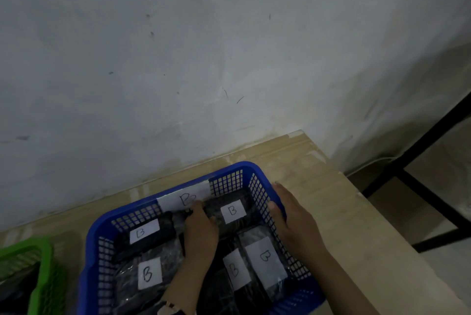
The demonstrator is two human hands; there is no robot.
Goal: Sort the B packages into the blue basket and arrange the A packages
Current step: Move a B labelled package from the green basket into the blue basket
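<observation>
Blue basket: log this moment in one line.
left hand: inside blue basket, on B packages | right hand: gripping right rim

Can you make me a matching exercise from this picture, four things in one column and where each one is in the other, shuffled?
Things:
1. left hand
2. right hand
3. green basket
4. paper B label

Places:
a. on the blue basket's far wall
b. gripping the blue basket's right rim
c. on the table, left of the blue basket
d. inside the blue basket, on the black packages

Pairs: 1-d, 2-b, 3-c, 4-a
</observation>
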